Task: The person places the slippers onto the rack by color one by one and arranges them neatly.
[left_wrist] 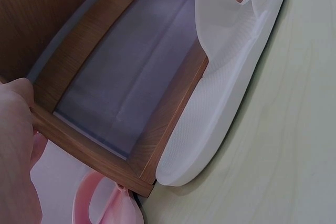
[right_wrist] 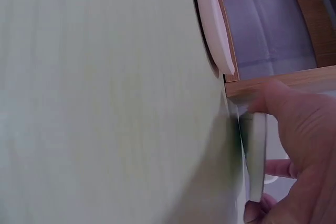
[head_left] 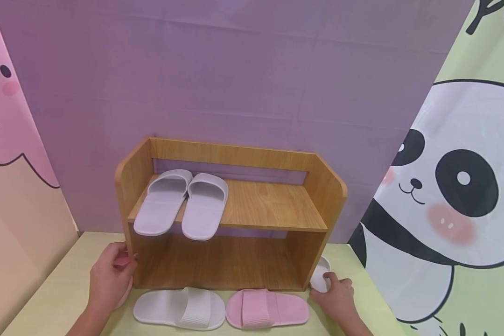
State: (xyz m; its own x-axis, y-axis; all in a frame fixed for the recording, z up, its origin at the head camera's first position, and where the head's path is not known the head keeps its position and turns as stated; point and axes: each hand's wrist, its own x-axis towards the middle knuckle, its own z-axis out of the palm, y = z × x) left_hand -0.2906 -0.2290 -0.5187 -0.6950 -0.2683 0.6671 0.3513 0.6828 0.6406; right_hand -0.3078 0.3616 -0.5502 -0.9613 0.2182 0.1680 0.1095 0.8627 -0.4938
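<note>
At the left side of the wooden shoe rack (head_left: 252,263), my left hand (head_left: 107,277) grips a pink slipper (left_wrist: 123,208), with pink showing between thumb and fingers (head_left: 114,252). Much of that slipper is hidden by the hand and side panel. On the rack's right side, my right hand (head_left: 338,298) pinches a white slipper (right_wrist: 256,156) between thumb and fingers. One white slipper (head_left: 159,308) and one pink slipper (head_left: 287,308) lie sideways along the rack's front, toes outward or inward unclear. A pair of pale slippers (head_left: 161,205) sits on the upper shelf's left half.
The rack stands on a pale wood-look table (head_left: 90,252) against a purple backdrop (head_left: 252,70). A pink cartoon panel (head_left: 17,140) rises on the left, and a panda-print panel (head_left: 424,242) on the right.
</note>
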